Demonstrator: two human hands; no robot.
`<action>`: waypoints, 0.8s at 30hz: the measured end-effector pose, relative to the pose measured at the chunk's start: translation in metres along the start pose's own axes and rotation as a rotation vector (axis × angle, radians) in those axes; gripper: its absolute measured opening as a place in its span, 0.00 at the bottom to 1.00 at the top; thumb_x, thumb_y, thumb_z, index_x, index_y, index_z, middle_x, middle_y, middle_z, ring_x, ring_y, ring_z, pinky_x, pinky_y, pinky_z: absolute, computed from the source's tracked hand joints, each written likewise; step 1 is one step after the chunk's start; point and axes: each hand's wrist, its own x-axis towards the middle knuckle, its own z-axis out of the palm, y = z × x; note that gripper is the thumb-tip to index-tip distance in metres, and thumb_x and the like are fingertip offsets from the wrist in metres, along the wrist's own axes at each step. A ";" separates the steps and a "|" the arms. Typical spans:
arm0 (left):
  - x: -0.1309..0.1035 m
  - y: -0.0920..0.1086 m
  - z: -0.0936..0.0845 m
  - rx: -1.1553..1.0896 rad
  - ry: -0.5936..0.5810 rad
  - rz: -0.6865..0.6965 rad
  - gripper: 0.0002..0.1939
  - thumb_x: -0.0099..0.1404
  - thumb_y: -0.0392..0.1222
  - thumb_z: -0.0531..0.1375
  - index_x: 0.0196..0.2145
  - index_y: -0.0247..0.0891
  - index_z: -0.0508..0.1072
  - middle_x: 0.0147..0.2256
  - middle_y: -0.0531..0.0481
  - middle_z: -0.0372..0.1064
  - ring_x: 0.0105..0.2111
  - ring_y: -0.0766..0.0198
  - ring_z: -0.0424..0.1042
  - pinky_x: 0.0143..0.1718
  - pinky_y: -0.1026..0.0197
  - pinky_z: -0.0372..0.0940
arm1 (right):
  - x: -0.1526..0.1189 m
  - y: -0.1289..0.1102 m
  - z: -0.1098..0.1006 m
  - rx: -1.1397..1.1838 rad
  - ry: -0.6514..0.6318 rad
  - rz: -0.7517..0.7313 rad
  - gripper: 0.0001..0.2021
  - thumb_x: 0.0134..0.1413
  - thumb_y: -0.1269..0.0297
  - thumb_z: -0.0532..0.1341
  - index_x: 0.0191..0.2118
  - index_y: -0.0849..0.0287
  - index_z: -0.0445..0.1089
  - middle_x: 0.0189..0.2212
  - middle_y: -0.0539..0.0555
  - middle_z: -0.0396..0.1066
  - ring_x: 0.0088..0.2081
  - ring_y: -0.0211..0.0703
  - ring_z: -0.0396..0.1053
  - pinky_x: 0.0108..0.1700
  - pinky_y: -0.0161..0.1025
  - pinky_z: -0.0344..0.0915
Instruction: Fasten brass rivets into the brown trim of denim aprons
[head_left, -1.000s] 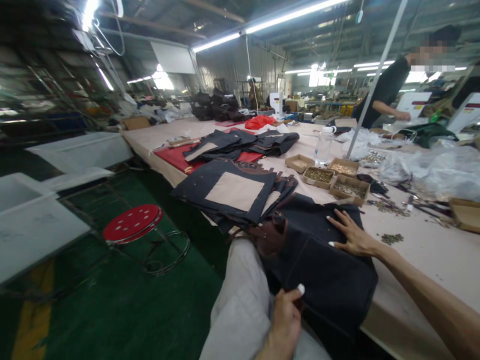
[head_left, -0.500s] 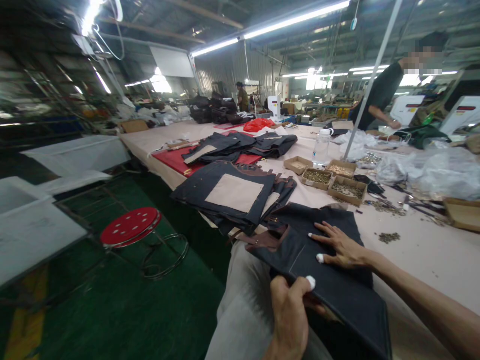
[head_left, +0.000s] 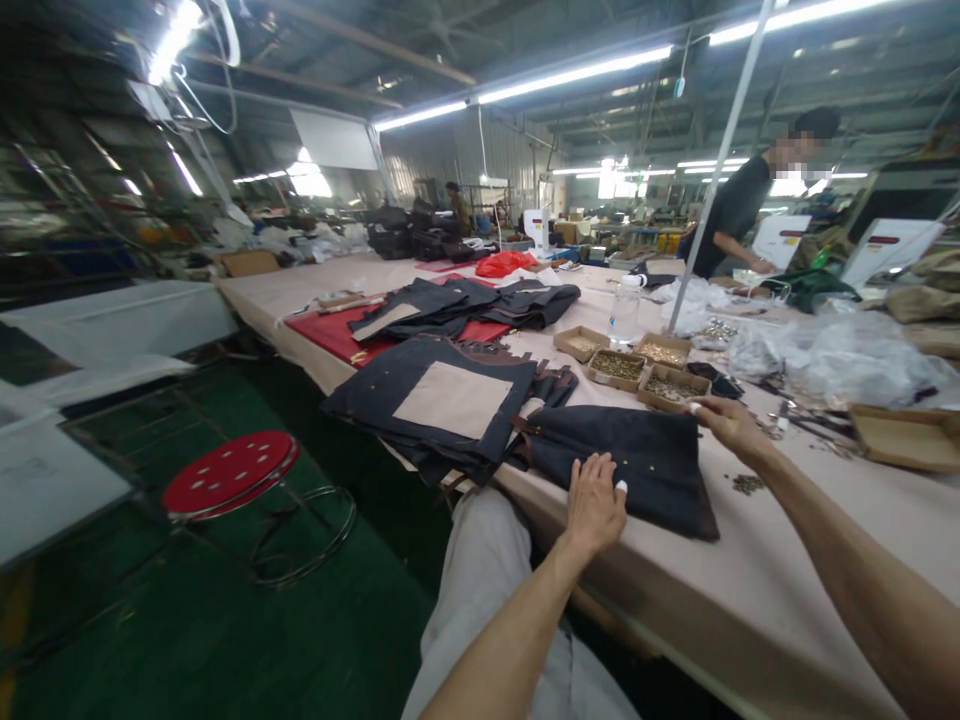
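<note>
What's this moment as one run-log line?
left hand: resting on dark fabric piece | right hand: at its far-right corner, grip unclear | nearby: fabric stack, cardboard box of metal parts

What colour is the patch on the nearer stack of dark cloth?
Plain beige; the patch shows best in the head view.

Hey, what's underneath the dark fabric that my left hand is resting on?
The pale table cover shows beyond the front and right edges of the dark fabric beneath your left hand. What lies directly under the fabric is covered, so I can't tell.
</note>
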 end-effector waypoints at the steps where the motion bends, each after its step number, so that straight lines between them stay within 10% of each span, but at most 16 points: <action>1: -0.005 -0.002 0.004 0.032 0.004 0.008 0.22 0.69 0.39 0.53 0.59 0.35 0.69 0.65 0.41 0.61 0.67 0.51 0.56 0.71 0.41 0.42 | 0.006 -0.002 0.004 -0.108 -0.073 -0.045 0.27 0.54 0.46 0.63 0.53 0.60 0.74 0.47 0.62 0.77 0.47 0.57 0.75 0.53 0.54 0.70; 5: -0.012 -0.002 0.007 0.132 0.044 0.051 0.24 0.70 0.39 0.51 0.62 0.34 0.66 0.68 0.41 0.56 0.69 0.51 0.51 0.72 0.40 0.41 | 0.035 -0.015 0.028 -0.411 -0.340 -0.146 0.37 0.39 0.49 0.72 0.57 0.58 0.73 0.57 0.62 0.71 0.55 0.62 0.70 0.60 0.54 0.63; 9: -0.011 -0.002 0.008 0.190 0.076 0.072 0.25 0.70 0.37 0.51 0.62 0.34 0.65 0.68 0.40 0.55 0.69 0.50 0.51 0.71 0.37 0.44 | 0.064 -0.029 0.038 -0.421 -0.567 0.017 0.29 0.29 0.50 0.76 0.41 0.59 0.79 0.40 0.59 0.79 0.42 0.57 0.74 0.45 0.46 0.70; 15: -0.005 -0.017 0.021 0.179 0.291 0.127 0.23 0.68 0.32 0.51 0.60 0.36 0.65 0.67 0.38 0.55 0.70 0.48 0.49 0.69 0.34 0.50 | 0.076 -0.053 0.032 -0.300 -0.622 0.039 0.15 0.41 0.53 0.71 0.32 0.60 0.78 0.29 0.51 0.77 0.32 0.45 0.72 0.31 0.35 0.66; 24: -0.002 -0.068 0.053 0.035 0.636 0.267 0.28 0.62 0.33 0.55 0.59 0.46 0.62 0.56 0.39 0.69 0.58 0.45 0.69 0.57 0.36 0.66 | 0.024 -0.106 -0.081 0.280 -0.595 0.355 0.22 0.46 0.55 0.70 0.47 0.58 0.77 0.36 0.54 0.79 0.34 0.49 0.77 0.33 0.38 0.74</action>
